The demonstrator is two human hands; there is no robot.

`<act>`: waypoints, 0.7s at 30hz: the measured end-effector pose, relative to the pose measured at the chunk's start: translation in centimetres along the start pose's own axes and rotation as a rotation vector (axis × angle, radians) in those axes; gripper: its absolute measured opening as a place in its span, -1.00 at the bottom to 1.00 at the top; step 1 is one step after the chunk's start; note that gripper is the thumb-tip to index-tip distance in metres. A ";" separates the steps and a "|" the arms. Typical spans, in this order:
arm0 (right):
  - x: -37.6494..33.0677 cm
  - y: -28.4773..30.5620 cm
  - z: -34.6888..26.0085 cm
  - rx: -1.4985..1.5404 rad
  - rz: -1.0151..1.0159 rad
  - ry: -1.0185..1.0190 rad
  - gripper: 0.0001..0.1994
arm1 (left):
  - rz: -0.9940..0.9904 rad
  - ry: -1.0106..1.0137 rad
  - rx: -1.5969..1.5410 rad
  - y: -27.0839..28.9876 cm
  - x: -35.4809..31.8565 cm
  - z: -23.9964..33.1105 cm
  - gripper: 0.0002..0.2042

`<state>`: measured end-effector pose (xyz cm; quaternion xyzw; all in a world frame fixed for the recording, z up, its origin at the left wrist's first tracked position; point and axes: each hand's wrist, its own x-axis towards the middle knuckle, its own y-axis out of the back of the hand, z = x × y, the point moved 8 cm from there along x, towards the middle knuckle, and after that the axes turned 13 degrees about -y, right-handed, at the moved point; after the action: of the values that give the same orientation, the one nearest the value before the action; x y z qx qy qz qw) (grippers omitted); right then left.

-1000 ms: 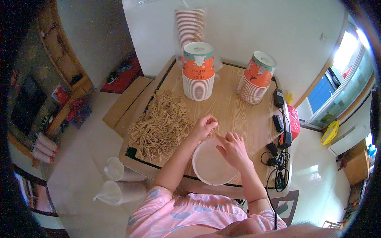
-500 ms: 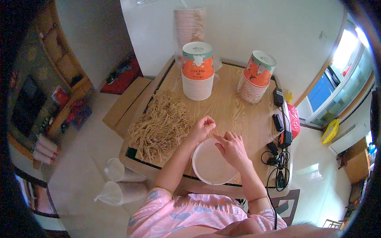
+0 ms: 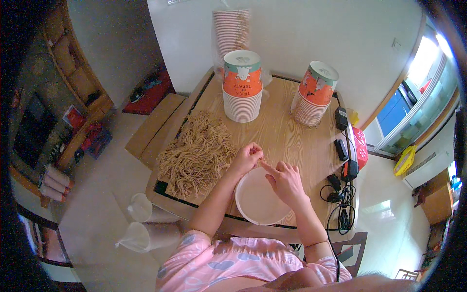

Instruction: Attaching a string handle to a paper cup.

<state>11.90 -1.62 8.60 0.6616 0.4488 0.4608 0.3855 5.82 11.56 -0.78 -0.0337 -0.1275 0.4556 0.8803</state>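
Sitting at a wooden table (image 3: 292,131), both hands working right over a white paper bowl (image 3: 260,198) at the near edge. Left hand (image 3: 247,156) curled loosely, fingertips pinched around a small bit of tan string (image 3: 260,160), just above the bowl's far rim. Right hand (image 3: 284,179) half open, index finger pointing toward the left hand's pinch, rest of the fingers relaxed over the bowl; can't tell if it actually grips anything. Big heap of tan raffia-like strands (image 3: 197,155) piled on the table's left side, just beside the left hand. Two stacks of orange printed paper cups (image 3: 242,87) (image 3: 315,95) farther back, well apart from the hands. Black cables and chargers (image 3: 343,185) along the right edge.
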 end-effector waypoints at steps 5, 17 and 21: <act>0.1 -0.4 -0.3 -0.040 -0.038 0.004 -0.58 | 0.062 0.079 -0.197 -0.4 0.0 1.0 -0.93; 0.2 0.0 0.1 0.046 0.014 -0.088 -0.54 | -0.023 -0.006 -0.004 -0.6 -0.8 2.8 -0.96; 1.4 0.9 0.9 0.120 0.110 -0.115 -0.70 | -0.113 0.019 0.056 -1.4 -1.3 2.8 -0.96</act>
<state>13.19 -0.63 9.53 0.7325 0.4157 0.4147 0.3446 5.53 9.55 1.93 -0.0063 -0.1081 0.4083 0.9064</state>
